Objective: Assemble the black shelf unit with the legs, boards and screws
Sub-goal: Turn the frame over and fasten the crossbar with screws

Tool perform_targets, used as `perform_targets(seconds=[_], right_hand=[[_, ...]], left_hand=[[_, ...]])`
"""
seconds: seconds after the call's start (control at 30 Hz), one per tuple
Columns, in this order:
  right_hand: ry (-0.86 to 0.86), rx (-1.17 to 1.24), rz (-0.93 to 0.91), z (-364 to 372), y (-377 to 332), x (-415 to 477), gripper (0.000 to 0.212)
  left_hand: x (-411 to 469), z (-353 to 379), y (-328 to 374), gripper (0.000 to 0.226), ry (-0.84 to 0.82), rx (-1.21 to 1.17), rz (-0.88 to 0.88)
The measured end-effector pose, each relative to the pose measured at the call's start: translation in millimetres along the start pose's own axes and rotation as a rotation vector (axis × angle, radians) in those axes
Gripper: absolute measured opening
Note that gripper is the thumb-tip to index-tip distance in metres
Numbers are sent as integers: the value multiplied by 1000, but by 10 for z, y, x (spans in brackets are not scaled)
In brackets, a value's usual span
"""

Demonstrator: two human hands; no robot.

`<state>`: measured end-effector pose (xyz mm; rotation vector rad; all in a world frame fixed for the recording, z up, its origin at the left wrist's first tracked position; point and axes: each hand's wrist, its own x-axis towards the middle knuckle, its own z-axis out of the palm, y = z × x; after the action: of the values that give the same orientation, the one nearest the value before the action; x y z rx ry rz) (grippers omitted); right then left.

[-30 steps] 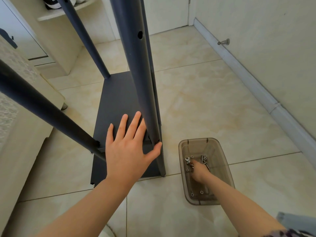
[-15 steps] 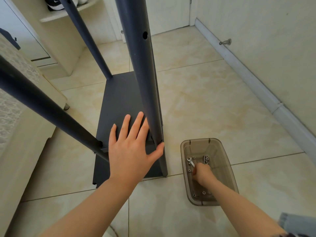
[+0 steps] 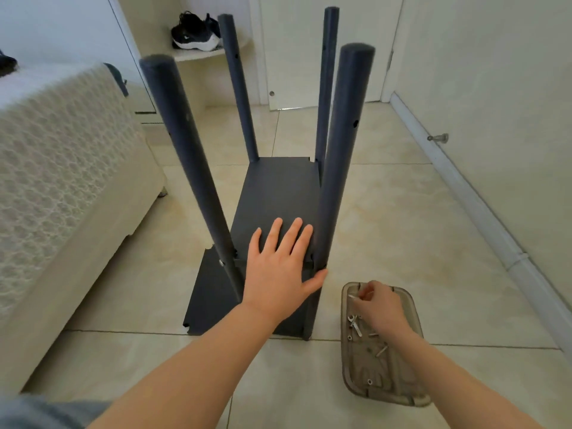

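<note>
On the beige tiled floor (image 3: 387, 212), midway between a cream bed (image 3: 62, 168) and a pale wall (image 3: 495, 88), stands the black shelf unit (image 3: 213, 298), four round legs (image 3: 340, 144) upright, the left hand (image 3: 278, 267) flat, fingers released, on its board (image 3: 278, 193), the right hand (image 3: 380, 308) pinching a screw (image 3: 352, 296) over the clear tray (image 3: 411, 394).

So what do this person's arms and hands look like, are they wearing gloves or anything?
No gloves: the left hand and right hand are bare, with no ring, watch or bracelet showing. The left forearm and right forearm are bare too, with no sleeve in view on either. A blurred grey-blue patch of fabric fills the bottom left corner, too unclear to identify.
</note>
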<state>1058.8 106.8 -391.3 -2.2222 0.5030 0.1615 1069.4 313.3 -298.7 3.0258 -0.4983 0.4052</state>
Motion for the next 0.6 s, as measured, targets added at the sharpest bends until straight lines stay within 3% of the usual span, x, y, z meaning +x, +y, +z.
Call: perform_targets(seconds=[0.2,0.43,0.6], right_hand=[[49,382,-4,-426,-728,-332,15],[11,465,-50,-669,-1035,-741,15],[-45,457,-73,-625,-988,-935,13]], left_hand=[[-26,-4,-28,81,-54,-47,-53],[-257,-81,246,67,68,-240,-222],[-395,-109,304,39,258,-378,-309]])
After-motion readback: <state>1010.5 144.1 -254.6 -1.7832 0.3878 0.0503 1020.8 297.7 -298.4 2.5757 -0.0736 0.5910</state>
